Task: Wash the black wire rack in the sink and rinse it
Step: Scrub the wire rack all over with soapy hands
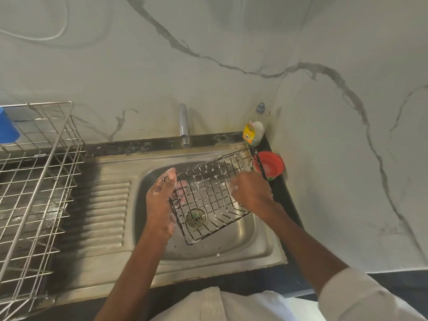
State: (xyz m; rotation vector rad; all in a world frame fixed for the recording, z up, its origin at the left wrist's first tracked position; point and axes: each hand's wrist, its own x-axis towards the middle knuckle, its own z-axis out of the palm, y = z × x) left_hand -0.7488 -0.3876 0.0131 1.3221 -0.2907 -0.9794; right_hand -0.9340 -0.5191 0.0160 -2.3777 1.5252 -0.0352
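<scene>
The black wire rack [209, 194] is held tilted over the steel sink basin [259, 237], its wires flecked with white foam. My left hand [162, 200] grips the rack's left edge, thumb on top and fingers behind the wires. My right hand [251, 191] is curled over the rack's right side with foam at its fingers; whatever it may hold is hidden under the hand. The drain [196, 217] shows through the grid. The tap [183, 125] stands behind the basin, and I see no water running from it.
A steel dish drainer [34, 181] stands on the left, a blue cup [8, 128] at its back. A dish soap bottle [254, 129] and a red bowl [269, 165] sit in the right back corner. The ribbed draining board [108, 214] lies left of the basin.
</scene>
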